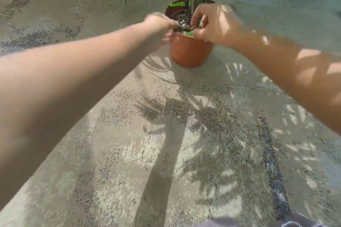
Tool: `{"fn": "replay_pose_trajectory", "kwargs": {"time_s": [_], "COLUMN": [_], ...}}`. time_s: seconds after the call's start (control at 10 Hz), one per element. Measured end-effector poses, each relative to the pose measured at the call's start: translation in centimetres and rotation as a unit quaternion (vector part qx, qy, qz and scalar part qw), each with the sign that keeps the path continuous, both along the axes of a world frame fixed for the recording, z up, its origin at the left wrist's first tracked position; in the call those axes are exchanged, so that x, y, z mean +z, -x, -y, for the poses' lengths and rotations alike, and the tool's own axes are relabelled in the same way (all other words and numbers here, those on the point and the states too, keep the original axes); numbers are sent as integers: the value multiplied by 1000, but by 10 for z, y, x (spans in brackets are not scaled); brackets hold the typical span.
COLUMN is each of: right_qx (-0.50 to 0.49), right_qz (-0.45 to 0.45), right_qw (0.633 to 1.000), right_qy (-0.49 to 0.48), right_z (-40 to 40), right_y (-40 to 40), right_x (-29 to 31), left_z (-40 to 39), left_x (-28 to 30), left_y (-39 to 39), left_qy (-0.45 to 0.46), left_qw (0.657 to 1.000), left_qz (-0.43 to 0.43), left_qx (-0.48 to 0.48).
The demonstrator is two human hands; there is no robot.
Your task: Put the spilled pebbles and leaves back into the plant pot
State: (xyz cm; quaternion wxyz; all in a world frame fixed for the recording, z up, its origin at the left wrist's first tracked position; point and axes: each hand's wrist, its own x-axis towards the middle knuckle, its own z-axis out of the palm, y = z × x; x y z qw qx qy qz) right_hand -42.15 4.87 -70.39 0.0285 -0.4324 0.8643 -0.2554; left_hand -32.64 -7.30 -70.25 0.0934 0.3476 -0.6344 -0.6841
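Both hands at the near rim of the terracotta pot, pebbles already inside: left hand pinching a dark leaf over it, right hand curled, contents unclear, likely tucking a green leaf in.

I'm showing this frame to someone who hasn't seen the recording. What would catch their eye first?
Two bare arms reach in from both sides and meet at the terracotta plant pot standing upper middle on the rough concrete ground. The left hand and right hand work at its near rim, over the pebbles inside and a green leaf at the rim. Leaf shadows fall across the ground below.
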Motion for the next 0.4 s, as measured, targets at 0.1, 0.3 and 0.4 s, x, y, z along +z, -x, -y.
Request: {"fn": "replay_pose_trajectory", "kwargs": {"time_s": [0.1,0.3,0.4], "right_qx": [-15,8,116], "right_qz": [-43,-113,-103], "right_qw": [998,992,988], "right_qy": [-47,-51,-13], "right_z": [8,9,-8], "right_y": [23,20,-38], "right_x": [5,-6,-48], "left_z": [-7,-5,-34], "left_x": [10,-6,-72], "left_y": [20,18,-62], "left_qy": [-25,279,369], "left_qw": [999,960,926], "left_qz": [-20,25,78], "left_qx": [0,-23,-30]}}
